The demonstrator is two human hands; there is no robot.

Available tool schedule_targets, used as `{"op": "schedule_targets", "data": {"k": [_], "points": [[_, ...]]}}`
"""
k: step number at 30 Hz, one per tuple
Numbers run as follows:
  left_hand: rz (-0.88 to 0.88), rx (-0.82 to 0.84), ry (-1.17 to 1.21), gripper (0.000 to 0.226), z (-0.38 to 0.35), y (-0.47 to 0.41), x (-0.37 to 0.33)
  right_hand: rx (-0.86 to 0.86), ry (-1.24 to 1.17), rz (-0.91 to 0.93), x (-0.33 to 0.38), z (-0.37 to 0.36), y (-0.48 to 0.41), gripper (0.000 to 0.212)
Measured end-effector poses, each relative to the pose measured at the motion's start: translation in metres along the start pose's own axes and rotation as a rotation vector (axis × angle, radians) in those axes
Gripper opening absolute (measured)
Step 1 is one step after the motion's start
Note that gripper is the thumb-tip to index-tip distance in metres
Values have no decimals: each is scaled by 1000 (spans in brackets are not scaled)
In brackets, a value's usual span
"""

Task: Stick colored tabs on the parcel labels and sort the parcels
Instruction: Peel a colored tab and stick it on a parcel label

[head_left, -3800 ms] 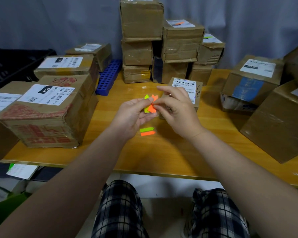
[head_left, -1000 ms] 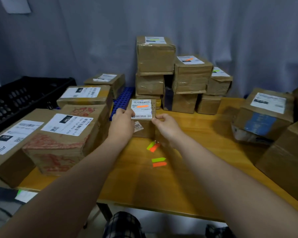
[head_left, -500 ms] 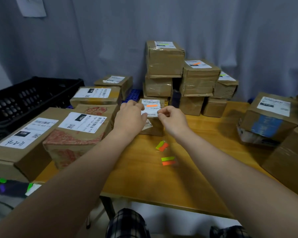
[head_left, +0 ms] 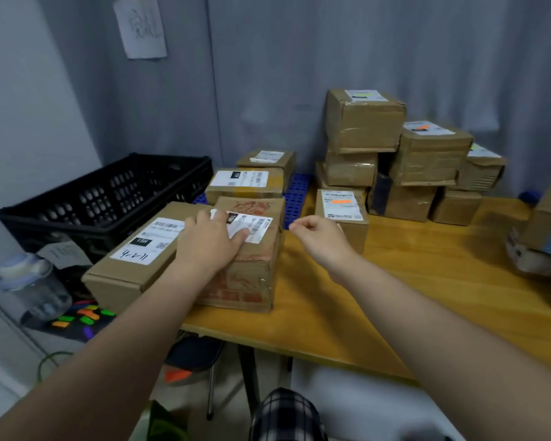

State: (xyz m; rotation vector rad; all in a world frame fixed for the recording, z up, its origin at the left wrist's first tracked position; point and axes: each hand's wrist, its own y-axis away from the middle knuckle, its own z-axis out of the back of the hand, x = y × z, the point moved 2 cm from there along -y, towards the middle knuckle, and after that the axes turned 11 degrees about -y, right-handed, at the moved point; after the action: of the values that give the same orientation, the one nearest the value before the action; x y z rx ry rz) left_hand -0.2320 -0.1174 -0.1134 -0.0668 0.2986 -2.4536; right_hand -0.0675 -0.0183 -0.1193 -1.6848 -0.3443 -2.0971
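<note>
left hand onto parcel — crate near

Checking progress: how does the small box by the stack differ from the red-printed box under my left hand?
The small box has an orange tab on its label; the red-printed box shows none where uncovered. The left hand rests only on the red-printed box, which is larger than the small box. Both are brown cardboard.
</note>
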Motion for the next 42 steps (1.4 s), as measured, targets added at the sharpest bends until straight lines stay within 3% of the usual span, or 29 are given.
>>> {"op": "schedule_targets", "data": {"k": [3, 9, 15, 20, 30, 38, 40, 42], "points": [[67, 109, 106, 69, -4, 3, 6, 100, -100, -86, 4, -21, 9, 23], [38, -172, 298, 46, 10, 30, -6, 6, -234, -98, -3, -31, 23, 31], [-73, -629, 637, 25, 44, 72, -31, -118, -482, 207, 26, 16, 49, 40], [-185, -758, 815, 25, 52, 86, -81, -254, -521, 397, 41, 70, 69, 44], [-360, -702, 966, 29, 52, 97, -211, -432, -448, 437, 10, 201, 82, 45], [-443, -552, 972, 32, 33, 95, -266, -495, -351, 385, -23, 254, 70, 47], [-527, -452, 961, 44, 21, 95, -272, -537, -301, 320, -37, 262, 65, 48], [-603, -230, 970, 58, -3, 94, -276, -592, -256, 240, -54, 267, 62, 45]]}}
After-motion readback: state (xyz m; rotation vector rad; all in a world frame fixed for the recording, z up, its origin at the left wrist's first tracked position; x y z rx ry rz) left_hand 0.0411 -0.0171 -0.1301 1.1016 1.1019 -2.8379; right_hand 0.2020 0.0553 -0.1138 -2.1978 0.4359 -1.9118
